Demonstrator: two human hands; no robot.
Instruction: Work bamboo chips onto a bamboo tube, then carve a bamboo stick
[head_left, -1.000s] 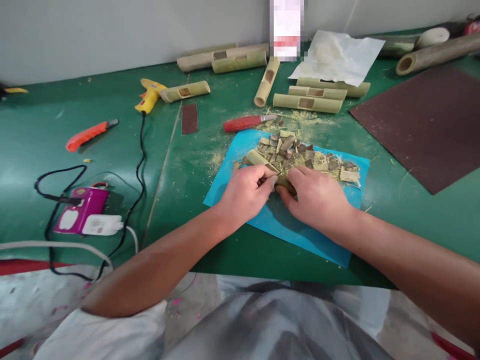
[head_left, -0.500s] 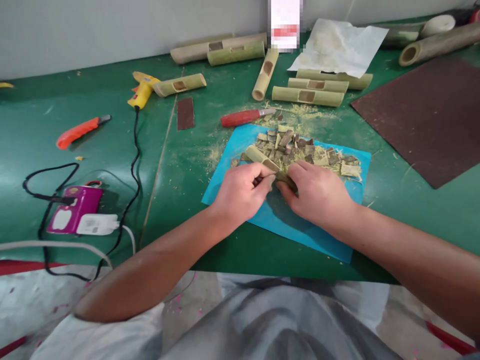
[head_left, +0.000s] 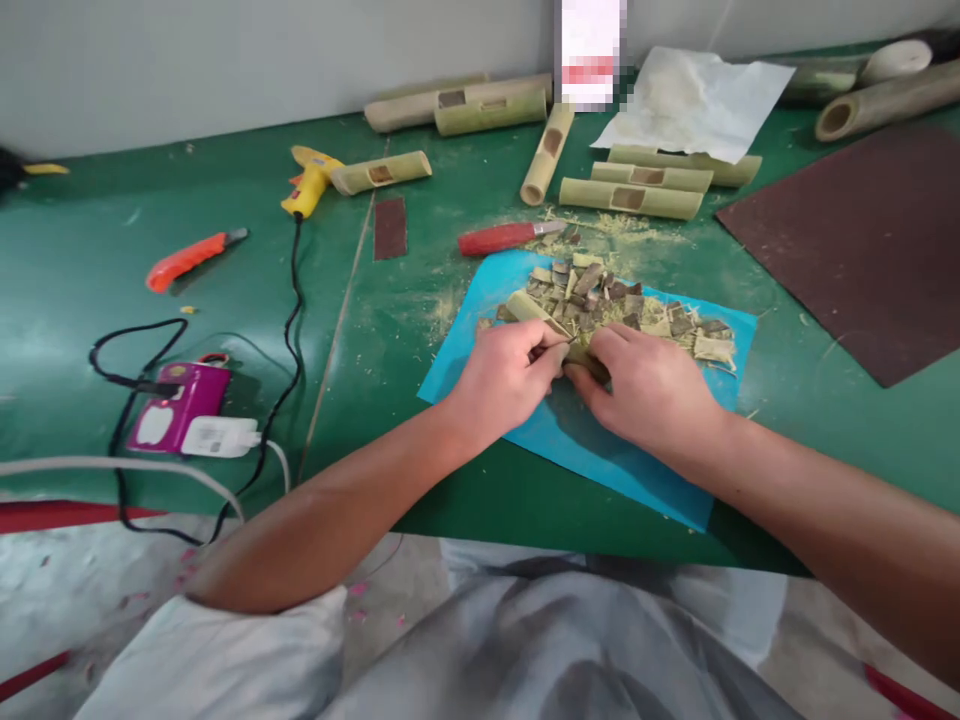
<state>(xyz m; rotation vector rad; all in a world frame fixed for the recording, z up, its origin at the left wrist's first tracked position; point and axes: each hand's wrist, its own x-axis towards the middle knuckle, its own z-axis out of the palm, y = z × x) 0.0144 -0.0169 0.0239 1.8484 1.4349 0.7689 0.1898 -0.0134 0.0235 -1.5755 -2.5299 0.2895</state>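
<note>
Both my hands meet over a blue sheet on the green table. My left hand is closed in a pinch; a thin dark sliver shows at its fingertips, too small to name. My right hand is wrapped round the near end of a short green bamboo piece, which lies slanted from the hands up to the left. Just behind the hands lies a pile of bamboo chips and brown scraps, with several pieces spilling toward the sheet's right edge.
A red-handled knife lies behind the sheet. Several cut bamboo tubes and white paper lie at the back. Brown sandpaper lies right. To the left are a yellow glue gun, an orange cutter and a purple power strip.
Both hands stay together on the bamboo piece with only small finger movements. The view has shifted slightly, so everything sits a little further right.
</note>
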